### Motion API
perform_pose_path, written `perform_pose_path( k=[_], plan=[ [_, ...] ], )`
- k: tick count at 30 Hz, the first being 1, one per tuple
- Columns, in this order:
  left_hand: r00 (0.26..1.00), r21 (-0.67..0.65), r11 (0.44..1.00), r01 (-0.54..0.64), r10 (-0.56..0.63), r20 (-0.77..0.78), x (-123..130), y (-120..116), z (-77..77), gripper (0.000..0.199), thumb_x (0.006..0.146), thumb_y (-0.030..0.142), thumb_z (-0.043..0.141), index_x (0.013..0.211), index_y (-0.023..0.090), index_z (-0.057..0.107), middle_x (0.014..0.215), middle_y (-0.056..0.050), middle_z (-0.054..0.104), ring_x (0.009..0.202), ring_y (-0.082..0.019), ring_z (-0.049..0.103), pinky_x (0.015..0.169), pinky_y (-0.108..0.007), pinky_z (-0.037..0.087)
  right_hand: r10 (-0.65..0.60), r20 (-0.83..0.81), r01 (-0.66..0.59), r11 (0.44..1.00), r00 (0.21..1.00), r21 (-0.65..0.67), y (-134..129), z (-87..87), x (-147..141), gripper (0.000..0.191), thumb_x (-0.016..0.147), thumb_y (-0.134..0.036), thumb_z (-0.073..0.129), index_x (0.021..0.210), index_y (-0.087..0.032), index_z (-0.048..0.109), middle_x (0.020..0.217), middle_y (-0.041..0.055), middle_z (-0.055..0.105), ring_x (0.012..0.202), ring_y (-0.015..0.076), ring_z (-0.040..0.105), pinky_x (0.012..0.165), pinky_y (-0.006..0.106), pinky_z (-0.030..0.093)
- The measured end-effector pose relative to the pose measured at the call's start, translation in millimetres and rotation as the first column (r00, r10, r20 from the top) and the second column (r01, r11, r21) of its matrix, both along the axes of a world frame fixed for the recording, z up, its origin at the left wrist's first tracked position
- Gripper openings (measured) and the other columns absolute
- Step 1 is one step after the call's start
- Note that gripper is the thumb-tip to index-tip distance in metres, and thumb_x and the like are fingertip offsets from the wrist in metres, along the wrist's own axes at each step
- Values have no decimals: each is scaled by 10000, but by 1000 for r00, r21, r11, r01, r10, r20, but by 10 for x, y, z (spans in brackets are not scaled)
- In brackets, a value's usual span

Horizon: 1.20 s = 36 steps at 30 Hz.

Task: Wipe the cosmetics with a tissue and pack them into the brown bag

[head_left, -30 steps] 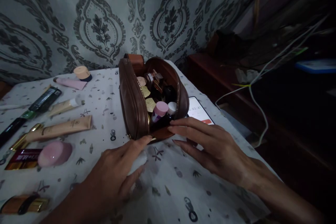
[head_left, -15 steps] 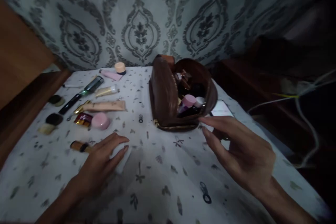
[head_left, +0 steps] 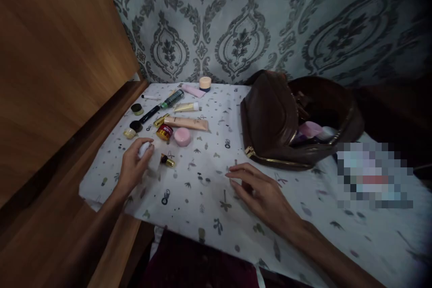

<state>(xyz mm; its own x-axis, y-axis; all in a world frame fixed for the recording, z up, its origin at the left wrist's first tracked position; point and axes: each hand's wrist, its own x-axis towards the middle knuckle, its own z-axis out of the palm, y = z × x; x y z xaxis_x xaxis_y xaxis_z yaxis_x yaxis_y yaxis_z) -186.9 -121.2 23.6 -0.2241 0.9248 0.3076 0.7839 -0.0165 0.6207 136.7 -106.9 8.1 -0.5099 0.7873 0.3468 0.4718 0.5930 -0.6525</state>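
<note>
Near the table's left side, my left hand (head_left: 133,164) is closed on a small white rounded item (head_left: 145,149), mostly covered by the fingers. To its right lies a small gold-and-black bottle (head_left: 168,160). My right hand (head_left: 258,189) hovers low over the cloth, empty, fingers stretched with a small gap to the thumb. Beyond it stands an unzipped brown bag (head_left: 270,117), with a pink-lidded container (head_left: 309,129) among the cosmetics inside. Behind my left hand are a pink round jar (head_left: 182,137), a red-and-gold jar (head_left: 164,132) and a beige tube (head_left: 187,123).
Further back lie a green bottle (head_left: 173,98), a yellowish tube (head_left: 186,107), a pink tube (head_left: 193,90) and a peach-lidded jar (head_left: 204,83). A wooden panel (head_left: 64,63) borders the left side. Patterned wall covering (head_left: 243,45) rises behind. A pixelated patch hides something at right.
The view has swung left, so the bag appears farther right. My left hand has moved toward the table's left with the white item. My right hand has drawn away from the bag.
</note>
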Motion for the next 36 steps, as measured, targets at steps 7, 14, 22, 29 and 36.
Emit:
perform_pose_path(
  k=[7, 14, 22, 29, 36],
  plan=[
    [883, -162, 913, 374, -404, -241, -31, 16, -217, 312, 958, 387, 479, 1183, 209, 601, 1202, -90, 591, 1177, -254, 502, 1024, -420, 427, 153, 12, -149, 975, 988, -168, 6, 29, -639, 226, 905, -152, 512, 1072, -166, 663, 1047, 81, 630, 614, 99, 571, 618, 278, 525],
    [850, -256, 934, 250, -338, -403, -26, 7, -360, 241, 932, 425, 547, 984, 193, 584, 1014, -65, 565, 989, -251, 542, 810, -361, 481, 124, -147, -170, 919, 981, -356, -14, -126, -965, 305, 875, -194, 550, 1175, -179, 602, 1027, 70, 634, 712, 130, 615, 669, 301, 535],
    [896, -75, 903, 423, -429, -110, 439, 139, -131, 259, 980, 408, 419, 865, 202, 525, 875, -34, 572, 822, -188, 559, 744, -309, 442, -6, -578, -397, 721, 816, -568, -17, -322, -1030, 527, 894, -506, 544, 1334, -219, 503, 1242, 121, 582, 985, 217, 648, 745, 346, 591],
    [867, 54, 866, 498, -496, -42, 974, 452, -32, 334, 1006, 370, 298, 782, 209, 486, 767, -43, 585, 754, -201, 570, 736, -322, 435, -189, -631, -295, 759, 753, -580, 42, -359, -924, 520, 865, -563, 556, 1270, -239, 531, 1172, 88, 575, 967, 219, 591, 765, 367, 605],
    [870, 157, 896, 415, -442, 221, 1072, 664, -175, 115, 945, 260, 438, 963, 206, 538, 911, -47, 665, 866, -198, 629, 808, -309, 478, -389, -665, -233, 726, 637, -647, 139, -415, -847, 557, 808, -569, 640, 1248, -243, 539, 1010, 58, 564, 857, 218, 612, 710, 382, 603]
  ],
)
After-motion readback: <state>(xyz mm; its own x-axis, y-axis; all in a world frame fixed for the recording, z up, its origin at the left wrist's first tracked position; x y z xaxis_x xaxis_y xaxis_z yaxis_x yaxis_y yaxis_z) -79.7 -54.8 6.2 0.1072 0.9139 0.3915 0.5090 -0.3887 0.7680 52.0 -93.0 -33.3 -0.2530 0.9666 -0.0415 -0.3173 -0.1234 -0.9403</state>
